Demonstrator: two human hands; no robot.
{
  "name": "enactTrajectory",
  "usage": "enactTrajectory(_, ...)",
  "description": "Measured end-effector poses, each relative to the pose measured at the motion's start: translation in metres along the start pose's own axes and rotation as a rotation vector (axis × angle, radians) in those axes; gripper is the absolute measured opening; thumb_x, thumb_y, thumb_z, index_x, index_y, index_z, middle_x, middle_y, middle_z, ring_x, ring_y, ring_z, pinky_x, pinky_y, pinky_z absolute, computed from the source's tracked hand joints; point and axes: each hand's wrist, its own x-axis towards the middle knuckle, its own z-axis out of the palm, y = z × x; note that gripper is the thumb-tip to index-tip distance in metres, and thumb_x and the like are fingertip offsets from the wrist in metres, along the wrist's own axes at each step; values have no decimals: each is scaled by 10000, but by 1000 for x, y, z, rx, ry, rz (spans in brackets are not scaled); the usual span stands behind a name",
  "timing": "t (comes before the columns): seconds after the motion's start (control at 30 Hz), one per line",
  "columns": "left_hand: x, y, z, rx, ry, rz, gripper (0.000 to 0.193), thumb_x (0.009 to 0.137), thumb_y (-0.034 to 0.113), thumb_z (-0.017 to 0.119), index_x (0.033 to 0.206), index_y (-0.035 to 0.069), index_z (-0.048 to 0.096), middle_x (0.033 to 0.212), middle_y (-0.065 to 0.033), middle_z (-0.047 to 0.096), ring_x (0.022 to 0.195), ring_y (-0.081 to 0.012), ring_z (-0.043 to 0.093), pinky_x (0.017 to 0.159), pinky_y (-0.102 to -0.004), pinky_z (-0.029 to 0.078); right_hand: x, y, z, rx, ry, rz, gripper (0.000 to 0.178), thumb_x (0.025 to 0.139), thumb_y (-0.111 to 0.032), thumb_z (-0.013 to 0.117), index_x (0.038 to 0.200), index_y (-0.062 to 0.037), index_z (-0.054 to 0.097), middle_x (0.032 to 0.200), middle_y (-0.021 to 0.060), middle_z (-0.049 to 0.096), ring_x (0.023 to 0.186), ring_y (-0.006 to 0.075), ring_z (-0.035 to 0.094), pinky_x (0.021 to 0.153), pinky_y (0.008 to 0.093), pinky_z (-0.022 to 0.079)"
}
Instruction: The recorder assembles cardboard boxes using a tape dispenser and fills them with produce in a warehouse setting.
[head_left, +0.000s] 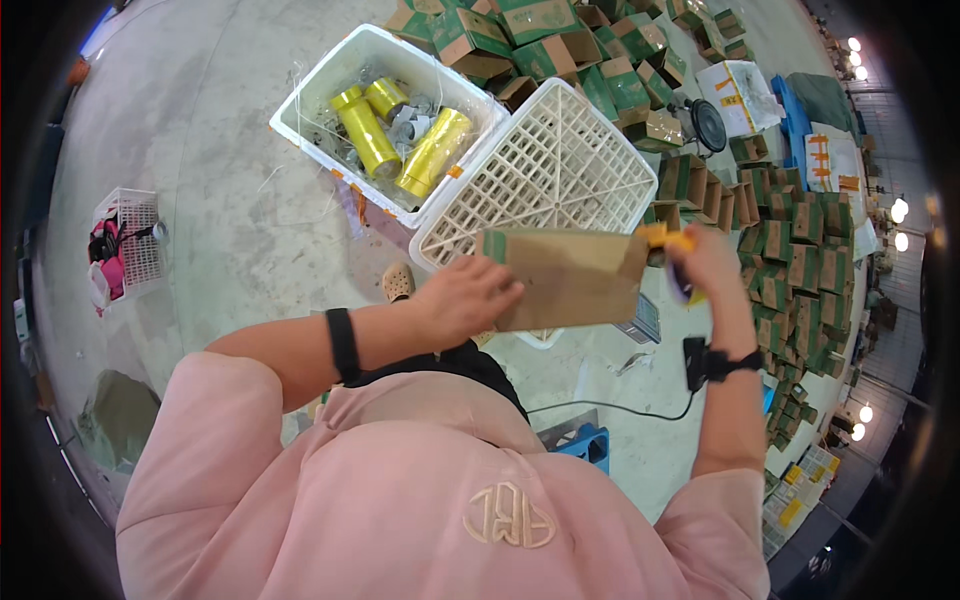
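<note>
The cardboard box (575, 280), brown, smooth and flat-faced, with a green strip at its left end, is over the near corner of a white plastic crate (560, 150), which shows a stiff lattice surface; I cannot tell whether the box rests there or is held slightly above. The left hand (470, 300) lays its half-bent fingers upon the left end of the box; its thumb is not clear, so I cannot tell whether it grips or only presses. The right hand (708, 265), a little blurred, is closed around a yellow tape dispenser (665, 237) at the right edge of the box. Along the crate's left edge stands a white bin (488, 122) with a thick rim, where shiny yellow cylinders (366, 132) lie at different angles. Smooth grey floor (230, 130) gives wide room left of the bin; beyond the crate's right corner, angular green-and-brown cartons (800, 265) make the room narrower.
</note>
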Motion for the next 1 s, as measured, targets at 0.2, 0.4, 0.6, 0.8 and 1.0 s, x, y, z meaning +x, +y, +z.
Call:
enactTrajectory(0.2,30,-26,36,-28,182,352,693,655,353,715,1237,60,480,1390,-97,412,1337,-288,331,1135,-436,228,131,-107,-45,-27,-150,-298,393,761,-416,655,845,-34,692,828,184,673,771,320,660,681,391,516)
enactTrajectory(0.4,37,-26,34,29,227,398,691,661,421,673,1228,75,485,1348,-88,452,1293,-285,380,1121,-438,255,120,-173,32,-139,-538,-189,371,756,-317,691,969,-14,685,963,163,686,865,288,664,760,370,511)
enactTrajectory(0.6,36,-35,31,34,234,317,672,647,410,716,1202,93,508,1314,-73,479,1273,-269,401,1087,-431,305,-20,-94,-87,67,-661,-289,352,794,-424,612,844,-86,697,789,137,668,735,310,651,690,394,517)
enactTrajectory(0.8,54,-28,9,2,172,281,702,603,395,783,1191,119,516,1299,-58,484,1241,-271,431,1062,-442,319,-215,57,69,243,-739,100,333,765,-366,685,916,-70,689,771,131,673,714,276,637,663,357,493)
enactTrajectory(1.0,51,26,0,75,137,156,568,698,376,745,1146,92,543,1203,-94,529,1184,-304,472,1027,-439,354,-218,64,50,1441,19,363,312,899,-196,568,1167,-36,560,724,-10,519,573,61,469,507,208,388)
